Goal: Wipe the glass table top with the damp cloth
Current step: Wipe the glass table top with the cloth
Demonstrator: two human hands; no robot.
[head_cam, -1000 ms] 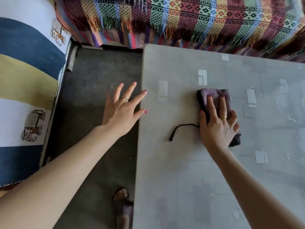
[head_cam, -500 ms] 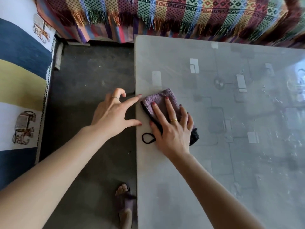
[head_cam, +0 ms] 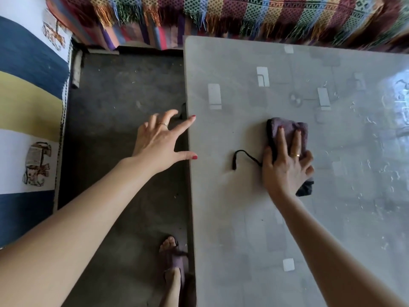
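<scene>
The right hand [head_cam: 287,165] lies flat, fingers straight, pressing the folded purple-grey damp cloth [head_cam: 287,134] onto the pale grey glass worktop [head_cam: 243,218]; its grip is open, nothing pinched or curled round. The cloth sits toward the worktop's middle, well in from the left edge, whereas half a second ago it lay just beside that edge, so it has travelled rightward across the glass. Its thin black hanging loop [head_cam: 243,157] trails out to the left on the glass, now stretched long rather than bunched under the wrist. The left hand [head_cam: 159,142] stays at the worktop's left edge, grip open, forefinger and thumb tips touching the rim, the other fingers loosely bent above the dark concrete floor [head_cam: 124,89]. A sandalled foot [head_cam: 172,260] stands on the floor beside the worktop. A striped, fringed woven throw [head_cam: 243,12] runs along the far side.
</scene>
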